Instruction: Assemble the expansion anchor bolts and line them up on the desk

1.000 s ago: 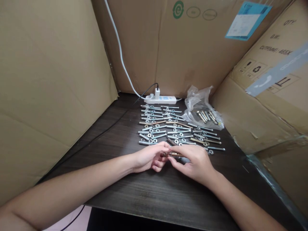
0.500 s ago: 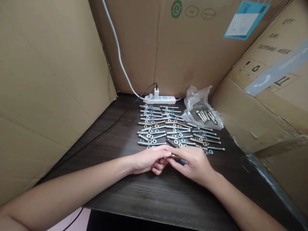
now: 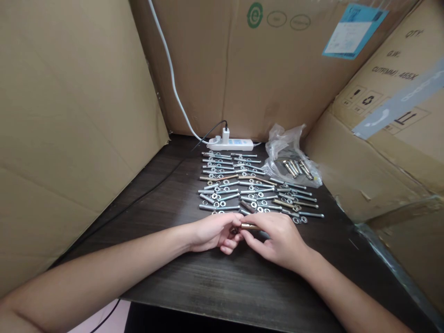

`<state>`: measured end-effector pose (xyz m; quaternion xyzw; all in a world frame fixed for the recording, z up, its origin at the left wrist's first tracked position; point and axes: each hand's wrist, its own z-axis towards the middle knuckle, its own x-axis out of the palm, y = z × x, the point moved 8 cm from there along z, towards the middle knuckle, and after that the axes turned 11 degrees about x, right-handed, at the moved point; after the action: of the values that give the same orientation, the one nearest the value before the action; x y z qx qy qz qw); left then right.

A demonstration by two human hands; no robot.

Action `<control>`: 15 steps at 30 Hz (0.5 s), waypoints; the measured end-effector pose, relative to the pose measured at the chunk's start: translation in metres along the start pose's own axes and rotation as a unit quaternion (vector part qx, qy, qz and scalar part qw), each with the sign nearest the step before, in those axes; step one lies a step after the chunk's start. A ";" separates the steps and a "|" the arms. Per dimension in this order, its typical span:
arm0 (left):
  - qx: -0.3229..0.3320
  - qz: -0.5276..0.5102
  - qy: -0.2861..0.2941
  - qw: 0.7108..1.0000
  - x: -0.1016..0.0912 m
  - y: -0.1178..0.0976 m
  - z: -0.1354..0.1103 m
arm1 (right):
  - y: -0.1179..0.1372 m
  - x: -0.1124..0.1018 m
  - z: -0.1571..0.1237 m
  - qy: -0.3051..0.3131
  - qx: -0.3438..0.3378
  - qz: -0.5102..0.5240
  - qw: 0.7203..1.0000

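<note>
My right hand (image 3: 277, 233) pinches a yellowish metal anchor bolt (image 3: 250, 226) between thumb and fingers; much of the bolt's length is hidden under the hand. Its visible end points at my left hand (image 3: 215, 232). The curled fingers of my left hand hold a small round metal piece (image 3: 234, 230), perhaps a nut or washer, mostly covered. The fingertips of both hands meet or nearly meet above the table. Just beyond them lie rows of separated anchor bolt parts (image 3: 227, 191): sleeves, threaded rods, nuts and washers, mostly silver, with a few yellowish.
A clear plastic bag (image 3: 282, 143) with several whole anchor bolts (image 3: 294, 167) lies at the back right. Behind the rows stands a white power strip (image 3: 239, 144) with a plug and cables. Cardboard walls (image 3: 194, 69) enclose the dark table (image 3: 208, 286) on three sides.
My left thumb and fingers have parted slightly from the bolt, showing the small round piece in them. More of the bolt's yellowish end shows in my right hand.
</note>
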<state>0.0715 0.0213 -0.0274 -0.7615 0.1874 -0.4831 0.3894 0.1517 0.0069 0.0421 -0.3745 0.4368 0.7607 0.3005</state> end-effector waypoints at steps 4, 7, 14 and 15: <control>0.010 0.002 -0.007 1.000 -0.001 -0.002 0.000 | -0.002 0.000 0.000 0.001 0.015 -0.014 1.000; 0.014 0.000 -0.010 1.000 -0.002 -0.002 0.001 | -0.002 0.000 0.000 0.003 0.009 -0.028 1.000; 0.005 0.001 -0.015 1.000 -0.005 -0.004 -0.001 | -0.004 -0.002 0.001 -0.004 0.016 -0.029 0.999; -0.001 0.002 -0.013 1.000 -0.004 -0.004 -0.001 | -0.004 -0.003 0.001 -0.005 0.019 -0.025 1.000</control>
<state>0.0682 0.0259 -0.0270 -0.7681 0.1842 -0.4718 0.3918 0.1563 0.0090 0.0430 -0.3761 0.4402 0.7463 0.3282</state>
